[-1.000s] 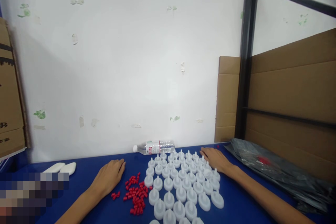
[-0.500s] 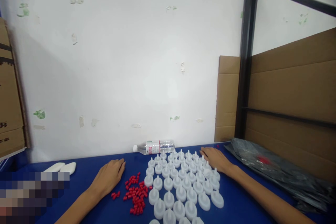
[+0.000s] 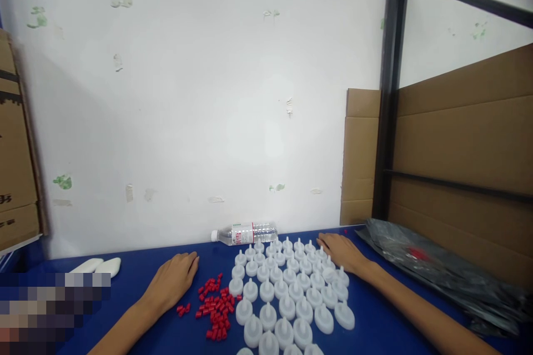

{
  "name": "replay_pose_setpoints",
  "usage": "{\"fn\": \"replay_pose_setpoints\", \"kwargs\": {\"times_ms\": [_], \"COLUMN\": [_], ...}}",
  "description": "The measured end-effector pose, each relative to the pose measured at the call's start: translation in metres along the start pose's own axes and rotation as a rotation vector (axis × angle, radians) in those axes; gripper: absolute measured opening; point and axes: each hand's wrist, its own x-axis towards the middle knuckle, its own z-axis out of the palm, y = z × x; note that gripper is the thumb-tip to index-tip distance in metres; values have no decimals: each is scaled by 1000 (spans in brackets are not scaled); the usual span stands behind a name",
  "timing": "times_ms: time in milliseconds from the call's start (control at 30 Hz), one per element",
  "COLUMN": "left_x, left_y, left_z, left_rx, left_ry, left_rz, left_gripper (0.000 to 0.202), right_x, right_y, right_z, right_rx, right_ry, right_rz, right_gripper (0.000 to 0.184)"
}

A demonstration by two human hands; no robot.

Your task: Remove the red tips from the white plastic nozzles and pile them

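Observation:
My left hand point(image 3: 175, 279) lies palm down on the blue tabletop, holding nothing, its fingers loosely stretched out. Just to its right is a loose pile of small red caps point(image 3: 216, 306), with a few strays nearer the wrist. Several rows of translucent white nozzle caps point(image 3: 287, 305) stand in the middle, most with the spout pointing up. At their far right edge rests my right hand point(image 3: 340, 250), palm down with fingers extended and nothing visible in it. Its fingers lie beside the back caps; whether they touch them I cannot tell.
A clear plastic bottle point(image 3: 245, 233) lies on its side against the wall. Two white rounded objects point(image 3: 107, 267) are at the left. Dark plastic bags point(image 3: 437, 272) with something red cover the right side, by cardboard sheets point(image 3: 462, 138) and a black metal frame point(image 3: 389, 94).

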Motion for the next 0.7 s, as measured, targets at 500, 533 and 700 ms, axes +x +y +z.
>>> {"fn": "replay_pose_setpoints", "kwargs": {"times_ms": [500, 533, 700], "left_x": [0, 0, 0], "left_y": [0, 0, 0], "left_z": [1, 1, 0], "left_rx": [25, 26, 18], "left_ry": [9, 9, 7], "left_rz": [-4, -4, 3], "left_gripper": [47, 47, 48], "right_x": [1, 1, 0], "right_y": [0, 0, 0], "right_z": [1, 1, 0], "right_rx": [-9, -9, -8], "right_ry": [-1, 0, 5], "right_rz": [2, 2, 2], "right_gripper": [27, 27, 26]}}
